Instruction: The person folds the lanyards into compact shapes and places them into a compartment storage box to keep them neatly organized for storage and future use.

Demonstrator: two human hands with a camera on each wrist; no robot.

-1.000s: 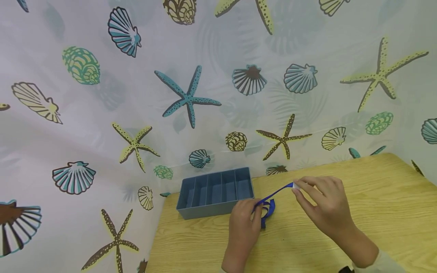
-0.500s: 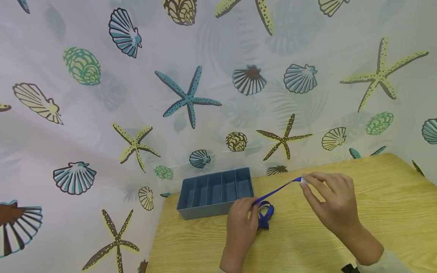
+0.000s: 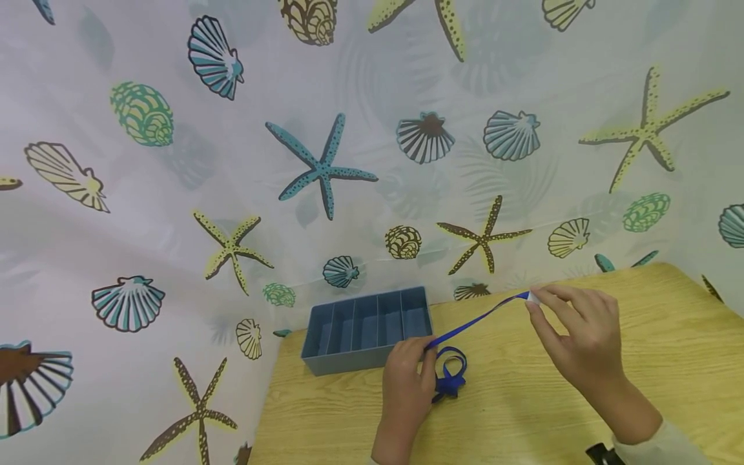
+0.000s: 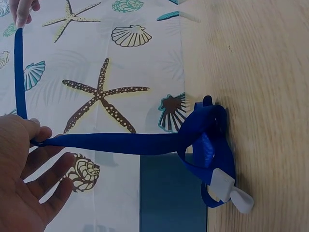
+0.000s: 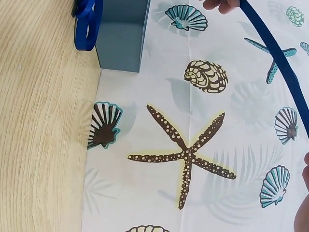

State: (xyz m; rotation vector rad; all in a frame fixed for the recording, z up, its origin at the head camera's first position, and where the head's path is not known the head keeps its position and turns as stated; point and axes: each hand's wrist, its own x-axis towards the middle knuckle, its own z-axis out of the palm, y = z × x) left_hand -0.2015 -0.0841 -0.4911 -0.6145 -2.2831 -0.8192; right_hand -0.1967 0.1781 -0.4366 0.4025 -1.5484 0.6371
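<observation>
A blue lanyard point(image 3: 450, 384) lies partly in loose loops on the wooden table, beside my left hand point(image 3: 407, 381). My left thumb and index finger pinch its flat strap point(image 4: 111, 143), while the other fingers stay loosely bent. To the right and higher up, my right hand point(image 3: 587, 336) pinches a white piece point(image 3: 531, 298) at the strap's end between thumb and fingertips. The strap rises between the two hands with a slight sag. A white plastic clip point(image 4: 229, 188) shows on the looped part in the left wrist view. In the right wrist view, only edges of my right hand point(image 5: 303, 203) appear.
A blue-grey box point(image 3: 354, 360) with several compartments stands at the back left of the wooden table point(image 3: 523, 413), just behind my left hand. A white curtain point(image 3: 372, 77) printed with shells and starfish hangs behind the table.
My right hand has moved right and slightly up with the strap's end, so a longer stretch spans the hands. My left hand has shifted slightly left. The looped part shows more.
</observation>
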